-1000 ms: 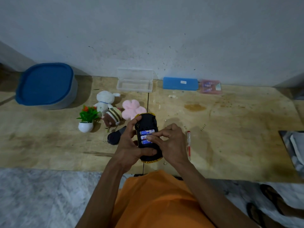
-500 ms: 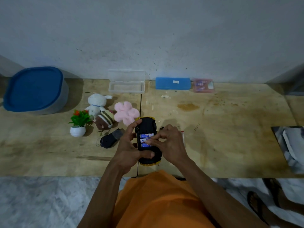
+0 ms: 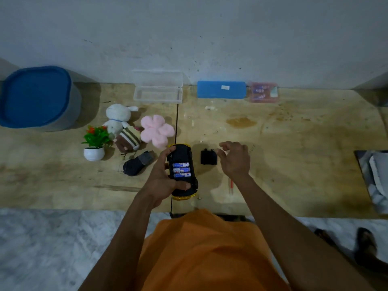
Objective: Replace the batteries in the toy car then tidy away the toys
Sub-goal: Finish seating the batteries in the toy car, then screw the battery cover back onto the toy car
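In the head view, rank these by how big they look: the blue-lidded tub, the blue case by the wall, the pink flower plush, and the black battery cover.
1. Blue-lidded tub
2. Blue case
3. Pink flower plush, close to the case in area, so that order is unsure
4. Black battery cover

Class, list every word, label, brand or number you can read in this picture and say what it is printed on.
None can be read with certainty.
Three batteries in the toy car: blue and white labels with print, too blurred to read.
Blue case: small white sticker, print too small.
Pink packet: markings blurred, unreadable.
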`<state>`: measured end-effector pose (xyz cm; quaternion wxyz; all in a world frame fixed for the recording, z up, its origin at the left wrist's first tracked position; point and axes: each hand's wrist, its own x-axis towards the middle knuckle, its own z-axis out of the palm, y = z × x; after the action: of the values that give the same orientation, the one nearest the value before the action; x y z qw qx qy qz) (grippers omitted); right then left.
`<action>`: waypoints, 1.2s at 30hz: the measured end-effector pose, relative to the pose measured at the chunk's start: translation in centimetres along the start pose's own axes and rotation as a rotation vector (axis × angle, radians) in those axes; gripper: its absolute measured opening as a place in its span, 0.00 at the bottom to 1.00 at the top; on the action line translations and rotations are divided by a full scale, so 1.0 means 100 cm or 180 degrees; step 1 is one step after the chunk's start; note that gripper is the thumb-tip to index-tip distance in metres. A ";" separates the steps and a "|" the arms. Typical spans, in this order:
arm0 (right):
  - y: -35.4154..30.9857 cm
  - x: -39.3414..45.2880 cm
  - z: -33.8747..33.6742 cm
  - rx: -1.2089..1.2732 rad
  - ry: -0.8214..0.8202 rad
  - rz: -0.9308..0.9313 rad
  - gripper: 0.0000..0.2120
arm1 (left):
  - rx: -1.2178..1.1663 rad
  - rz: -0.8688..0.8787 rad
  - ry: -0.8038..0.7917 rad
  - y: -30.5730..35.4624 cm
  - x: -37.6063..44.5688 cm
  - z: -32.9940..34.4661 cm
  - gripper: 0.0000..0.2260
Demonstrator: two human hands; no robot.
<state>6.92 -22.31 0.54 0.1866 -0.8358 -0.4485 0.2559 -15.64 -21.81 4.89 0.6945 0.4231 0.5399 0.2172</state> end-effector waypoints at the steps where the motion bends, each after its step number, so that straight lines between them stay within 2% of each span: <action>1: 0.001 0.004 0.002 -0.0219 -0.0126 0.0042 0.14 | 0.0017 -0.0006 0.0025 -0.001 0.001 0.002 0.49; 4: 0.000 0.011 0.007 -0.0698 -0.0364 -0.0130 0.20 | 0.0068 -0.0011 0.0080 -0.004 0.001 0.005 0.49; 8: 0.006 0.016 0.019 -0.1117 -0.0555 -0.0299 0.20 | 0.0215 -0.0019 0.0152 -0.006 -0.003 0.004 0.50; 16: 0.006 0.022 0.021 -0.0770 -0.0581 -0.0235 0.15 | 0.0237 -0.0135 0.0290 -0.004 -0.014 0.002 0.49; 20: 0.009 0.017 0.027 0.0117 -0.0465 -0.0004 0.04 | 0.0194 -0.0132 0.0323 -0.003 -0.016 0.002 0.49; 22: 0.010 0.013 0.026 0.0858 -0.0555 0.0140 0.07 | 0.0172 -0.0119 0.0325 -0.002 -0.018 0.001 0.49; 26: 0.005 0.003 0.013 0.1830 -0.0601 0.0092 0.10 | 0.0126 -0.0034 0.0310 0.001 -0.020 -0.001 0.49; 31: -0.031 -0.014 -0.024 0.2450 -0.0255 -0.0175 0.09 | 0.0035 0.0128 0.0146 0.009 -0.025 -0.007 0.51; 36: -0.073 -0.044 -0.057 0.2690 -0.0847 -0.0553 0.04 | 0.0007 0.0372 -0.0172 0.017 -0.032 -0.016 0.52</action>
<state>3.51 -22.59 10.21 0.4731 -0.6053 -0.3932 0.5052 -17.89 -22.76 8.08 0.6945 0.4604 0.4956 0.2453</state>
